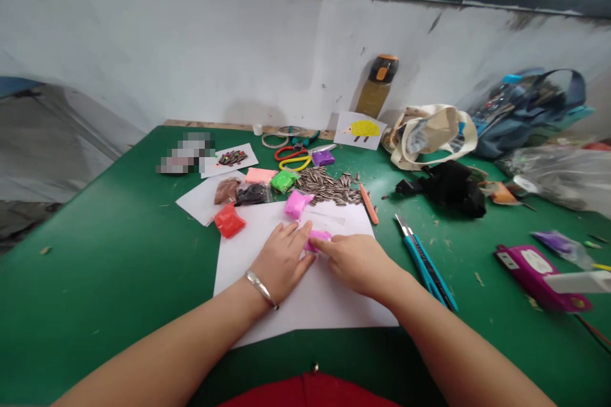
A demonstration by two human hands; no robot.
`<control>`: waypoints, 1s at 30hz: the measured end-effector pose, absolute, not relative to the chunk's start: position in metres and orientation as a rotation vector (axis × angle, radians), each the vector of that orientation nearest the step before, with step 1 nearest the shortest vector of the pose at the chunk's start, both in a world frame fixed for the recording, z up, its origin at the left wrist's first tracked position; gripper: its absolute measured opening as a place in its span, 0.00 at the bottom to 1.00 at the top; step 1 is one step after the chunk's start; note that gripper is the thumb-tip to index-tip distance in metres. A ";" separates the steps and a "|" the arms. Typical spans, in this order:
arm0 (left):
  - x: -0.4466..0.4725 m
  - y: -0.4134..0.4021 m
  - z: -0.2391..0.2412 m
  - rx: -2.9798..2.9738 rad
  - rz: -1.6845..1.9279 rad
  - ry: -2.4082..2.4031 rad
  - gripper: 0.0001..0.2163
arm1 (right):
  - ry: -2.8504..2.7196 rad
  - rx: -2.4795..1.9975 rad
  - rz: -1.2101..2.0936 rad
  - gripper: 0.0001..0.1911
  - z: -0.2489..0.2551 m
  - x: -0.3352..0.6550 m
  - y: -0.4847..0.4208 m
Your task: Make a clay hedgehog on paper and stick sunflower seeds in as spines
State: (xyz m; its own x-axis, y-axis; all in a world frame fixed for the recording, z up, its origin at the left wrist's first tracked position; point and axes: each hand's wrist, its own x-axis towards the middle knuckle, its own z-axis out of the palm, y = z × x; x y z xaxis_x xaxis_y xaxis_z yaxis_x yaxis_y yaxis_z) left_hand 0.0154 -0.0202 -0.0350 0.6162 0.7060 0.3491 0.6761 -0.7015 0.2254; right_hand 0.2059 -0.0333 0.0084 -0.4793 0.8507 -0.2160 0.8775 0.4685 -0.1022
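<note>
Both my hands rest on a white sheet of paper [329, 292] on the green table [119, 254]. Between them lies a small lump of pink clay [317, 238]. My left hand [281, 261], with a silver bangle on its wrist, has its fingers curled against the lump from the left. My right hand [356, 261] pinches the lump from the right. A second pink clay packet [296, 203] lies just beyond my hands at the sheet's far edge.
Small clay packets in red [229, 220], brown, black, green [284, 180] and purple, a heap of sunflower seeds [329, 187] and scissors [292, 156] lie behind the sheet. Blue utility knives [424, 261] lie right of it. Bags, a bottle [377, 86] and a hedgehog picture [360, 129] stand by the wall.
</note>
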 end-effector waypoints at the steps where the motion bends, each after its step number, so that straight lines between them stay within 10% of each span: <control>1: 0.015 -0.020 -0.035 2.766 0.646 1.182 0.23 | 2.564 1.518 -0.291 0.25 0.009 0.208 -0.034; 30: 0.016 -0.022 -0.035 2.733 0.633 1.195 0.23 | 2.556 1.531 -0.312 0.25 0.009 0.221 -0.043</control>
State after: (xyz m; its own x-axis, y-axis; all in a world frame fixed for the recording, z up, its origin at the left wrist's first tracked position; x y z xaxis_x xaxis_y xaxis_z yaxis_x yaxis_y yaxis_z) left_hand 0.0159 -0.0220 -0.0350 0.6073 0.7204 0.3350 0.6821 -0.6890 0.2450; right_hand 0.2214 -0.0433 0.0094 -0.4699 0.8523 -0.2297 0.8826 0.4589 -0.1024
